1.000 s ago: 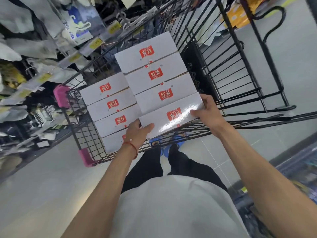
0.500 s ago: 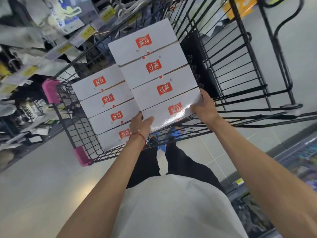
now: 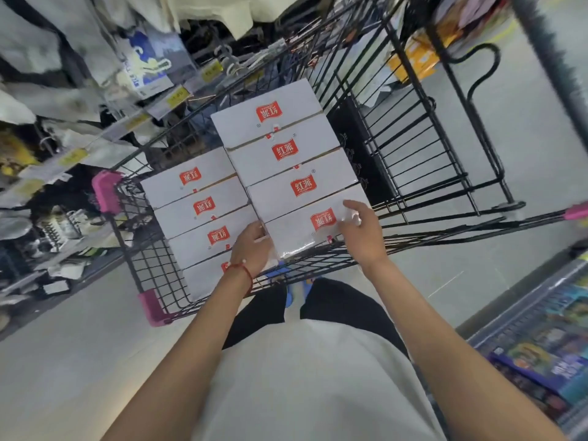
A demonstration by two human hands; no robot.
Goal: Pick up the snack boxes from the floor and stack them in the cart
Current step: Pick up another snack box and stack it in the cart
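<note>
Beneath my right hand (image 3: 359, 232), fingers now slack, the snack box (image 3: 302, 232) is resting in the cart (image 3: 106, 190) — I'm letting go; left hand (image 3: 251, 246) touching its end, grip unclear.

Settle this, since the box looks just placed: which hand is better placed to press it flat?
Right, probably. The right hand rests flat on top of the nearest snack box; the left hand grips its left edge, wedged beside the lower stack.
</note>
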